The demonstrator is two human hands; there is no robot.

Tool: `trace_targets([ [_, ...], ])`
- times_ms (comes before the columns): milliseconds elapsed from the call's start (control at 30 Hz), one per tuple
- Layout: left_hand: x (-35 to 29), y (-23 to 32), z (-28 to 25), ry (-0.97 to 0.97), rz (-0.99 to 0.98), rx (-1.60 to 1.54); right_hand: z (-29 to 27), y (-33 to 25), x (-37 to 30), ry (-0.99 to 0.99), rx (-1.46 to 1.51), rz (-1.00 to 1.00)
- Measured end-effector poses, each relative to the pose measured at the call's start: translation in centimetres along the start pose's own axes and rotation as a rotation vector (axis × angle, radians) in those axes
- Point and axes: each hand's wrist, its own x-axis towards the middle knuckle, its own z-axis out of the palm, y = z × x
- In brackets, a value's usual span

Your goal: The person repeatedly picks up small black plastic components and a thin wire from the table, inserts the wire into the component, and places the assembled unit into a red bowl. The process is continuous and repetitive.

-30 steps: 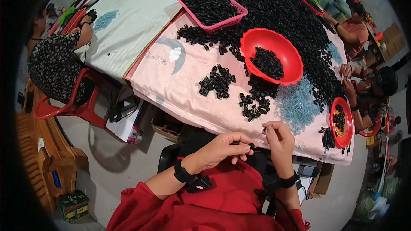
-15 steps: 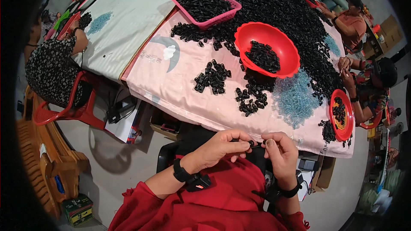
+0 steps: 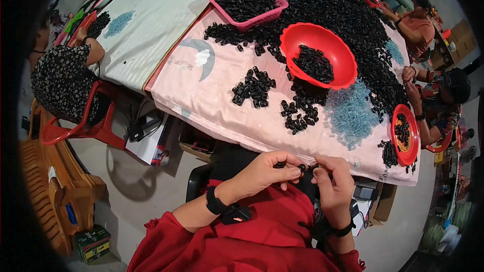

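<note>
- Left hand: thumb and fingers pinch a small black piece, held out toward the other hand.
- Right hand: just beside it, fingers curled toward the thumb; whether they grip anything is too small to tell.
- Just beyond both hands: the edge of a pink tablecloth, with loose black pieces straight ahead and clear bluish bits ahead-right.
- Farther ahead: a red bowl of black pieces, standing between the hands and a broad black heap.
</note>
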Motion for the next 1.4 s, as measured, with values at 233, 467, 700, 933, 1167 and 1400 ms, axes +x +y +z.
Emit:
trace_targets([
  [233, 0.0, 0.2, 0.7, 0.066, -0.005, 0.077, 0.6, 0.5, 0.6, 0.058, -0.137, -0.203],
  [467, -0.1, 0.4, 0.9, 0.106, -0.004, 0.146, 1.2, 0.5, 0.9, 0.093, -0.217, -0.242],
  [700, -0.1, 0.3, 0.8, 0.120, -0.013, 0.154, 1.6, 0.9, 0.8, 0.092, -0.188, -0.225],
  [933, -0.1, -0.2, 0.5, 0.135, 0.016, 0.174, 1.3, 0.2, 0.8, 0.009, -0.146, -0.069],
  [1167, -0.2, 0.2, 0.9, 0.202, -0.058, 0.079, 1.1, 0.1, 0.5, -0.045, -0.385, -0.231],
  [1400, -0.1, -0.1, 0.3, 0.154, -0.065, 0.014, 1.2, -1.5, 0.5, -0.076, -0.616, -0.303],
])
